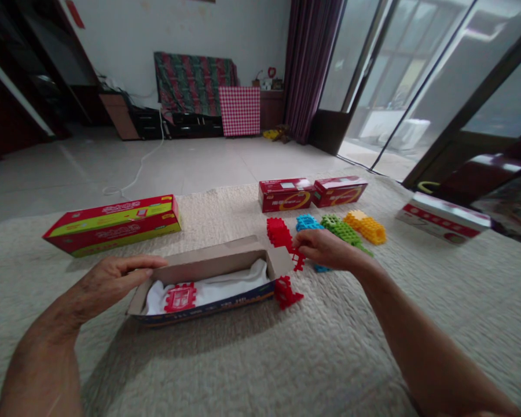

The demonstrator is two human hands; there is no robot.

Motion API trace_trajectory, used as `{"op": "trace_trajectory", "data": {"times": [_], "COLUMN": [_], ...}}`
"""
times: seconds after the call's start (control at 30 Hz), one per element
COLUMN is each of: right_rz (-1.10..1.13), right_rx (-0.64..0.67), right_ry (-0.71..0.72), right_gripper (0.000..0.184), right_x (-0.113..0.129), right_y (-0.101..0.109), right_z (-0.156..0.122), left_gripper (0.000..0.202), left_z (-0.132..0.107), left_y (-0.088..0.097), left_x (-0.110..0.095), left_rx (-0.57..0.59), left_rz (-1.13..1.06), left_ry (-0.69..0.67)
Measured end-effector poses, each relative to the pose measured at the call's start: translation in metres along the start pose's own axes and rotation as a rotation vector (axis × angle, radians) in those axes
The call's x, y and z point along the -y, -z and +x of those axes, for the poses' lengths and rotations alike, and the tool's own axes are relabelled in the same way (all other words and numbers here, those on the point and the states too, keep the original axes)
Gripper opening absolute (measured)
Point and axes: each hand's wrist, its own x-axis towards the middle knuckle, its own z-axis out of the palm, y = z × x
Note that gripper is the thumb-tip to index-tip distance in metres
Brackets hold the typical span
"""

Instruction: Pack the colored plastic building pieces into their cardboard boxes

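Observation:
An open cardboard box [219, 255] lies before me, with white cloth [232, 285] inside. One flat red plastic building block [180, 297] with notched edges rests on the cloth. My left hand [108, 284] grips the box's rear left corner, thumb and fingers at its wall. Past the right end of the box, my right hand [323, 249] is closed on a red building block [298, 260], its fingertips partly hidden. Behind it stands a row of red building blocks [278, 230]. Another red block [287, 292] lies against the box's right end.
Rows of blue [308, 222], green [342, 230] and yellow blocks [367, 227] lie beyond my right hand. Two red boxes [285, 195] stand behind them. A red-and-green box [117, 223] is at left, a white-and-red box [443, 217] at right, on a quilted cover [252, 359].

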Motion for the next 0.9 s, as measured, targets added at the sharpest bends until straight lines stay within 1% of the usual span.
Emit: {"op": "trace_trajectory", "data": {"times": [0.07, 0.2, 0.37, 0.47, 0.53, 0.63, 0.77, 0.9], "right_rz": [-0.05, -0.232, -0.436, -0.468, -0.477, -0.496, -0.53, -0.534], "right_rx": [0.008, -0.004, 0.038, 0.054, 0.062, 0.08, 0.082, 0.074], "right_ry": [0.012, 0.041, -0.008, -0.027, -0.029, -0.031, -0.013, 0.003], "right_gripper": [0.017, 0.013, 0.028, 0.029, 0.024, 0.018, 0.02, 0.018], "right_x": [-0.002, 0.002, 0.01, 0.012, 0.011, 0.007, 0.003, 0.001], "right_y": [-0.001, -0.005, -0.014, -0.023, -0.027, -0.029, -0.032, -0.035], "right_z": [-0.003, -0.01, -0.013, -0.012, -0.011, -0.009, -0.006, -0.003], "left_gripper": [0.031, 0.031, 0.033, 0.034, 0.034, 0.036, 0.036, 0.033], "left_z": [0.0, 0.0, -0.001, -0.002, -0.002, -0.001, 0.0, -0.002], "left_y": [0.0, -0.001, 0.0, 0.0, -0.001, -0.003, -0.004, -0.004], "left_x": [0.0, 0.0, -0.003, -0.003, -0.002, 0.002, 0.005, 0.003], "left_rx": [0.002, 0.007, -0.009, -0.01, -0.007, -0.022, -0.021, -0.019], "left_rz": [0.0, -0.006, -0.002, -0.004, -0.006, -0.022, -0.04, -0.036], "left_ry": [0.0, 0.006, -0.005, -0.01, -0.022, -0.034, -0.044, -0.058]}}
